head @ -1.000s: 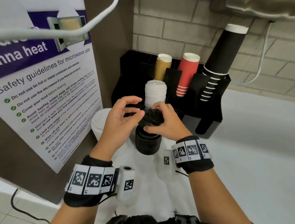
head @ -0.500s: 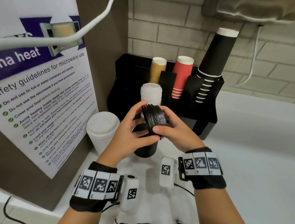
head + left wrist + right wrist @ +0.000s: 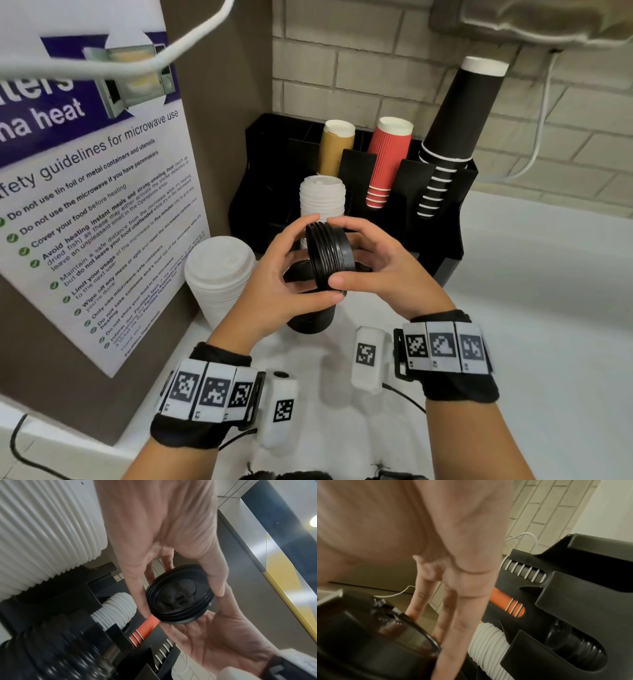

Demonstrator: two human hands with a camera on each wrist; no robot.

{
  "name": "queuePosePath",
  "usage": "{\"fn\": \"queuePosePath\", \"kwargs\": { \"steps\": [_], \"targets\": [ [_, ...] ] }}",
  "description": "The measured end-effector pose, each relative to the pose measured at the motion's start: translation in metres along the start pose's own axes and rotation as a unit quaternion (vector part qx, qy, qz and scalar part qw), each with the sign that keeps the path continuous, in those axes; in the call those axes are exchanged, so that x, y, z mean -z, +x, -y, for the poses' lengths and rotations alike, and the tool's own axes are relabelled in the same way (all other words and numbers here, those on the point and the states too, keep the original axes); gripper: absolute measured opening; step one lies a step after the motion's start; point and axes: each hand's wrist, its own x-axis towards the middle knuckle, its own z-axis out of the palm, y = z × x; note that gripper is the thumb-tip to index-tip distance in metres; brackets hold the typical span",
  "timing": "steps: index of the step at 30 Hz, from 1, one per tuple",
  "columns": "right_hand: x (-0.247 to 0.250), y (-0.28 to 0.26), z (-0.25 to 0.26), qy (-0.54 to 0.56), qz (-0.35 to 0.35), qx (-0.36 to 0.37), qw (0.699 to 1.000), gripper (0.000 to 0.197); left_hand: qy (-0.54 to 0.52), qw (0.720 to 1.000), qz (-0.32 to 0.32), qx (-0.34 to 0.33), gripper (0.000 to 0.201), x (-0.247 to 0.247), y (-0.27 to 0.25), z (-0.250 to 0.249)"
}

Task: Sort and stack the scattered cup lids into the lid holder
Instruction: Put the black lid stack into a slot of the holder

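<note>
A short stack of black lids (image 3: pixel 329 260) (image 3: pixel 180 595) (image 3: pixel 399 632) is held on edge in the air between both hands. My left hand (image 3: pixel 291 263) grips its left rim with thumb and fingers. From the right, my right hand (image 3: pixel 363 263) pinches the same stack. Beneath them stands a taller stack of black lids (image 3: pixel 310 315) on the counter. The black lid holder (image 3: pixel 442 246) stands behind, with a white lid stack (image 3: pixel 322 198) in a front slot. A larger white lid stack (image 3: pixel 219 277) stands on the counter at the left.
The holder's back slots carry brown cups (image 3: pixel 335 147), red cups (image 3: pixel 388 161) and black cups (image 3: pixel 455 130). A brown panel with a microwave safety poster (image 3: pixel 96 192) closes the left side. A brick wall and a white cable (image 3: pixel 537 137) lie behind. White counter (image 3: pixel 531 308) stretches right.
The hands lifted the small black lid stack off the taller black stack and turned it on edge. In the last half second it has stayed almost still.
</note>
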Motion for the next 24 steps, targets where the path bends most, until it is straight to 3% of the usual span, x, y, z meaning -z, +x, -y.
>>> {"fn": "queuePosePath", "kwargs": {
  "steps": [15,18,21,24],
  "targets": [
    [0.002,0.002,0.004,-0.033,-0.013,0.025,0.999,0.069,0.012,1.000,-0.026,0.005,0.102,-0.003,0.004,-0.001],
    [0.023,0.015,0.005,-0.041,-0.086,0.049,0.994,0.070,0.009,0.998,-0.066,-0.007,0.093,0.001,0.006,-0.002],
    [0.055,0.039,-0.001,-0.151,-0.204,0.065,0.965,0.070,0.034,0.993,-0.110,-0.017,0.070,0.007,0.005,-0.005],
    [0.076,0.063,-0.018,-0.311,-0.206,0.019,0.928,0.076,0.047,0.990,-0.134,-0.020,0.055,0.009,0.004,-0.008]
  ]
}}
